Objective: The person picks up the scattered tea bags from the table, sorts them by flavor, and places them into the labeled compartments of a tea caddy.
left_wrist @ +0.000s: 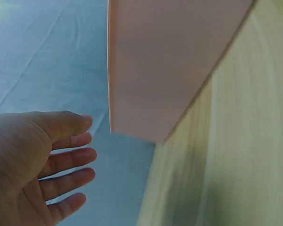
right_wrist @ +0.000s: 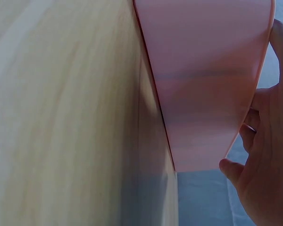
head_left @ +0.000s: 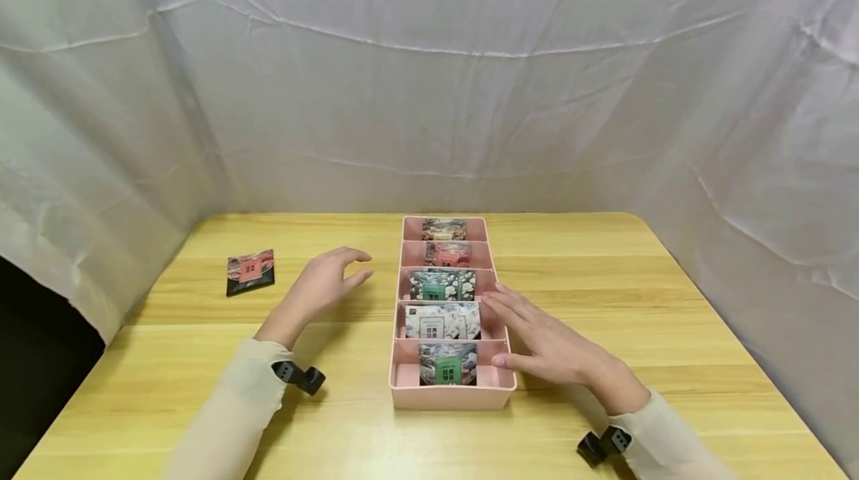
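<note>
A long pink divided box (head_left: 451,399) stands on the table, with tea sachets in its compartments. At the near end is a sachet with a green label (head_left: 448,365); behind it are white sachets (head_left: 436,322), then dark floral ones with green labels (head_left: 436,286). Farther back sit a red-labelled sachet (head_left: 448,254) and another sachet (head_left: 444,229). My right hand (head_left: 550,342) lies along the box's right rim, its fingers extended over the edge and holding no sachet. To the box's left, my left hand (head_left: 321,285) hovers with relaxed fingers, apart from it and holding nothing.
A single red-labelled sachet (head_left: 250,272) lies on the wooden table (head_left: 570,256) at the far left, beyond my left hand. Pale cloth (head_left: 429,107) hangs behind the table and along both sides. Each wrist wears a small black camera.
</note>
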The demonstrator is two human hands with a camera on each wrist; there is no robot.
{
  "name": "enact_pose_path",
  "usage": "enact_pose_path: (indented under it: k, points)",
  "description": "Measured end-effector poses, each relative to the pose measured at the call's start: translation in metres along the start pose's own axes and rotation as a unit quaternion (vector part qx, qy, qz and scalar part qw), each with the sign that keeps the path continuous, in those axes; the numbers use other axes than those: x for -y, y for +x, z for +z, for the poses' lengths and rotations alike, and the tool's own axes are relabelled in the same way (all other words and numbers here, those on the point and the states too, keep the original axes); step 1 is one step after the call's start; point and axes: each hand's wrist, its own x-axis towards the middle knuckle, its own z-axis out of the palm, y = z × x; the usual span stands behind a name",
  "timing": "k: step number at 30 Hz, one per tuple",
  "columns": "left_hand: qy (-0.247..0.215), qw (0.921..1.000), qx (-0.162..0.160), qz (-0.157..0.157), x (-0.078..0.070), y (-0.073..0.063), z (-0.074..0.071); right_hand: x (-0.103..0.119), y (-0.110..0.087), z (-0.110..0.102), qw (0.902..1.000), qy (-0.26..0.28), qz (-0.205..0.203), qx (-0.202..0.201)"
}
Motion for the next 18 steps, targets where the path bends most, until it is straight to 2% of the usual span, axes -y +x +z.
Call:
enact_pose_path:
  k: [6,18]
  points:
    - [0.006,0.9993,0.007,-0.035,0.027,-0.008,-0.007,0.000,0.000,0.001,1.0000,0.003,0.000,-0.001]
    - [0.003,0.9922,-0.028,-0.121,0.075,-0.016,-0.023,-0.001,0.000,0.002,0.9998,-0.009,-0.014,-0.010]
